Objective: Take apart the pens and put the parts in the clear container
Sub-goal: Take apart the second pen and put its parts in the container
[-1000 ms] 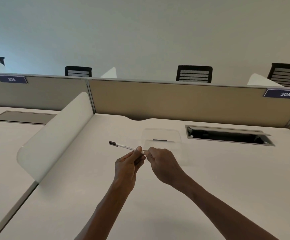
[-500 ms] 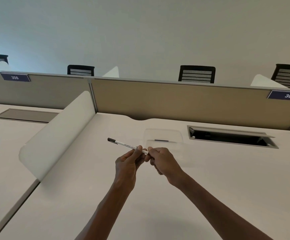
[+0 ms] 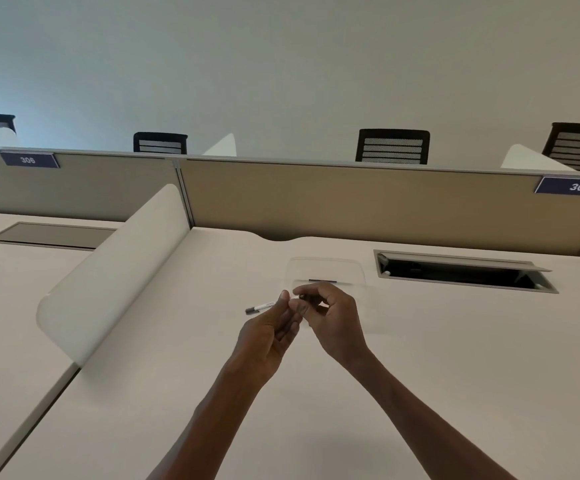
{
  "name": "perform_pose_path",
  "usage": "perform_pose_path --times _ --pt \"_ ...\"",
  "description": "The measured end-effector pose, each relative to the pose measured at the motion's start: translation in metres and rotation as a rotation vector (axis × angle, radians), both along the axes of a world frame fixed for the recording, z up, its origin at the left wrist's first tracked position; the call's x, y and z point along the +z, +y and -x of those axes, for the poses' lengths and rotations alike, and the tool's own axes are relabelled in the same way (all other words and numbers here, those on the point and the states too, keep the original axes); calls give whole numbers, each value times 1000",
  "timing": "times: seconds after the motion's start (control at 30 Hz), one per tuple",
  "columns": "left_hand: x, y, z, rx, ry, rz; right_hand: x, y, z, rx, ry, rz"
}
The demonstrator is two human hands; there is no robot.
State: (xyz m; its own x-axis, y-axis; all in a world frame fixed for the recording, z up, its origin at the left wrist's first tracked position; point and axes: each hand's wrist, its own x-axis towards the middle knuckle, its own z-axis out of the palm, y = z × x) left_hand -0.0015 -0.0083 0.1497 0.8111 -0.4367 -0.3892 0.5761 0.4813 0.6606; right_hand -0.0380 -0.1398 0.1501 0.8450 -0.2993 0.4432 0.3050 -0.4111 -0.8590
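- Head view: the left hand holds a white pen above the table, thumb and fingers pinching its right end, its dark tip pointing left.
- The right hand sits just beside the left, its fingers curled and pinching a small dark pen part between thumb and forefinger.
- The clear container stands on the table just beyond both hands, with a dark piece lying inside near its front wall.
- An open cable hatch lies to the container's right; a white divider stands at the left.
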Motion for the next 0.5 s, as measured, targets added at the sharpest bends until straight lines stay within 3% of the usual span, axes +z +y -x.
perform_pose_path --times 0.17,0.5 --pt "0 -2 1 -116 -35 -37 9 -4 -3 20 38 -62" --pt "-39 -2 2 -14 -572 -632 30 -28 -7 -45 -96 -204"
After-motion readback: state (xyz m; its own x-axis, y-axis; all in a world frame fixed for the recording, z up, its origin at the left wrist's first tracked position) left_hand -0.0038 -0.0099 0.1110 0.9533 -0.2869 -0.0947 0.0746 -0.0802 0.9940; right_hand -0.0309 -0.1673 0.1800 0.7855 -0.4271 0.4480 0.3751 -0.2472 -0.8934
